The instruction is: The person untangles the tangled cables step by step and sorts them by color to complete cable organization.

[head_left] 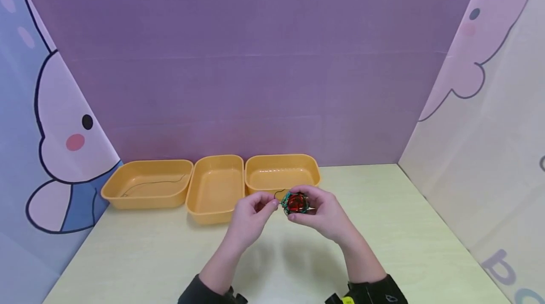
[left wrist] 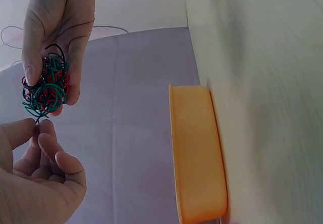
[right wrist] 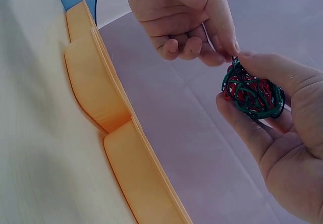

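A tangled ball of red, green and black wire [head_left: 295, 203] is held above the table in front of the yellow trays. My right hand [head_left: 321, 209] grips the ball between thumb and fingers, seen also in the right wrist view, where the wire ball [right wrist: 255, 92] shows its loops. My left hand [head_left: 251, 219] pinches a wire end at the ball's left side between thumb and forefinger. In the left wrist view, the wire ball [left wrist: 48, 85] hangs from the right hand [left wrist: 60, 22], just above the left fingertips. A dark loose end curls out of it.
Three yellow trays stand side by side at the table's back: a left tray [head_left: 146, 202] with a thin dark wire [head_left: 155, 182] in it, a middle tray [head_left: 216, 185] and a right tray [head_left: 281, 159]. Behind them rises a purple backdrop [head_left: 255, 67]; printed panels flank the pale table [head_left: 408, 237].
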`<action>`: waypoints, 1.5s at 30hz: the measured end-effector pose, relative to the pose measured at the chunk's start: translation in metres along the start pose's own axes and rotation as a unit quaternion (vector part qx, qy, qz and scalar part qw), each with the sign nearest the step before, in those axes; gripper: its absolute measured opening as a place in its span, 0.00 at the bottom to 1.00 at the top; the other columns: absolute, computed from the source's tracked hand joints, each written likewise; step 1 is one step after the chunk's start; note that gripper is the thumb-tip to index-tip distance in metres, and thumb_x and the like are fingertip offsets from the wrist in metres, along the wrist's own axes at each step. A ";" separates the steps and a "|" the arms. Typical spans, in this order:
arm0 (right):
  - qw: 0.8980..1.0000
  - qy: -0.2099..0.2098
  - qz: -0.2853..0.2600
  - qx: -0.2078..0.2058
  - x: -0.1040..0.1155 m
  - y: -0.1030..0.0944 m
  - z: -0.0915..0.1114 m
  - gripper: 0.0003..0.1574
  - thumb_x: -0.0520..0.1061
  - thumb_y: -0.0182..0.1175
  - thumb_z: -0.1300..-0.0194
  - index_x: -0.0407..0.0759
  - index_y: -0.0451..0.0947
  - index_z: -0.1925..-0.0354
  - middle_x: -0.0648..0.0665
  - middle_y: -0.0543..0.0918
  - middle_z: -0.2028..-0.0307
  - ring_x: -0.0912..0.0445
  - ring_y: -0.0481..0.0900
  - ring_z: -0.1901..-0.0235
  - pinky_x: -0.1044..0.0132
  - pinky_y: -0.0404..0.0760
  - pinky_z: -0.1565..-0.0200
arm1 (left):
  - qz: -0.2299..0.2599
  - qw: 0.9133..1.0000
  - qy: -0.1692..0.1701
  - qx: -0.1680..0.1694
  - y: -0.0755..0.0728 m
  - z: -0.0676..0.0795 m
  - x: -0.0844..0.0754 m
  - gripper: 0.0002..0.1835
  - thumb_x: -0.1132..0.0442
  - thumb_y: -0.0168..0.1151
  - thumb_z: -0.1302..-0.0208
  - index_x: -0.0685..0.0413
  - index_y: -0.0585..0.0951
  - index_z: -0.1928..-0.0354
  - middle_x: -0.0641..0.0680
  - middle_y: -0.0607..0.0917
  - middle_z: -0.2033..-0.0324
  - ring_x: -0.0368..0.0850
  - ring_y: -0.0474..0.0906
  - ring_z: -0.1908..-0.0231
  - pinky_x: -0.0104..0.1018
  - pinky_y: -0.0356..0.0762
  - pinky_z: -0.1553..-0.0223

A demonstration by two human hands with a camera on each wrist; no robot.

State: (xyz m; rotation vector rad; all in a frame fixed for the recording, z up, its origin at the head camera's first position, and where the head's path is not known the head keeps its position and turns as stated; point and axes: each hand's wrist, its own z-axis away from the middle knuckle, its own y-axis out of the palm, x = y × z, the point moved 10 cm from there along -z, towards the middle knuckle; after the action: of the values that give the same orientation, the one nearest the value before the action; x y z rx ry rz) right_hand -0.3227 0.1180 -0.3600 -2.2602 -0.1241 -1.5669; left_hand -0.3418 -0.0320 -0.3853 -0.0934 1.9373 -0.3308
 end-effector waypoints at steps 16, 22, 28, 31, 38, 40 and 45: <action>1.000 -0.007 -0.012 0.004 0.001 0.001 0.001 0.29 0.30 0.69 0.47 0.38 0.74 0.46 0.39 0.82 0.57 0.49 0.80 0.59 0.60 0.82 0.59 | 0.000 0.999 -0.026 0.019 -0.006 0.002 0.002 0.05 0.62 0.57 0.31 0.51 0.82 0.64 0.51 0.80 0.71 0.47 0.72 0.70 0.35 0.73 0.70; 1.000 -0.014 -0.027 0.003 0.002 0.000 0.001 0.29 0.28 0.68 0.47 0.36 0.73 0.47 0.37 0.82 0.57 0.47 0.80 0.59 0.60 0.82 0.59 | 0.002 1.000 -0.004 0.009 -0.013 0.001 0.000 0.05 0.63 0.58 0.32 0.51 0.81 0.66 0.51 0.80 0.73 0.46 0.72 0.72 0.33 0.71 0.72; 0.999 -0.013 -0.033 0.005 0.002 -0.001 0.001 0.28 0.28 0.68 0.47 0.36 0.73 0.47 0.38 0.82 0.57 0.47 0.80 0.58 0.60 0.82 0.59 | 0.015 1.000 -0.005 0.003 -0.018 0.001 0.001 0.05 0.64 0.58 0.31 0.53 0.81 0.66 0.53 0.79 0.72 0.47 0.71 0.73 0.32 0.70 0.73; 0.999 -0.016 -0.030 0.004 0.004 -0.002 0.001 0.27 0.28 0.67 0.47 0.35 0.74 0.48 0.38 0.82 0.57 0.47 0.80 0.59 0.60 0.82 0.60 | 0.017 1.000 -0.012 0.000 -0.021 0.000 0.003 0.05 0.64 0.57 0.31 0.53 0.80 0.66 0.54 0.79 0.72 0.47 0.70 0.73 0.32 0.69 0.74; 1.000 -0.017 -0.016 -0.005 0.005 -0.006 0.002 0.27 0.28 0.67 0.48 0.35 0.74 0.49 0.38 0.82 0.58 0.47 0.80 0.59 0.62 0.82 0.61 | 0.017 0.999 -0.026 -0.017 -0.033 -0.002 0.005 0.05 0.64 0.57 0.31 0.54 0.80 0.66 0.54 0.78 0.73 0.49 0.70 0.73 0.32 0.68 0.74; 1.000 -0.018 -0.013 -0.008 0.005 -0.008 0.002 0.27 0.28 0.67 0.48 0.35 0.74 0.49 0.38 0.82 0.58 0.47 0.80 0.60 0.62 0.82 0.61 | 0.018 0.999 -0.034 -0.021 -0.037 -0.001 0.001 0.06 0.63 0.57 0.31 0.55 0.80 0.65 0.55 0.77 0.73 0.49 0.70 0.73 0.32 0.68 0.74; 1.000 -0.023 -0.004 -0.012 0.006 -0.011 0.002 0.26 0.28 0.68 0.48 0.35 0.74 0.49 0.37 0.83 0.59 0.47 0.80 0.61 0.63 0.83 0.62 | 0.010 0.998 -0.057 -0.026 -0.046 0.003 -0.016 0.06 0.66 0.56 0.30 0.60 0.79 0.65 0.55 0.76 0.74 0.47 0.69 0.73 0.30 0.67 0.74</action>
State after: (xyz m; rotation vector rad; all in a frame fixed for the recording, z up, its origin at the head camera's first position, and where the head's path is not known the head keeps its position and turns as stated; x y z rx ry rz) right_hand -0.3217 0.1281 -0.3519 -2.3178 -0.1275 -1.5272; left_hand -0.3368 -0.0734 -0.3590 -0.1256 1.8327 -0.2558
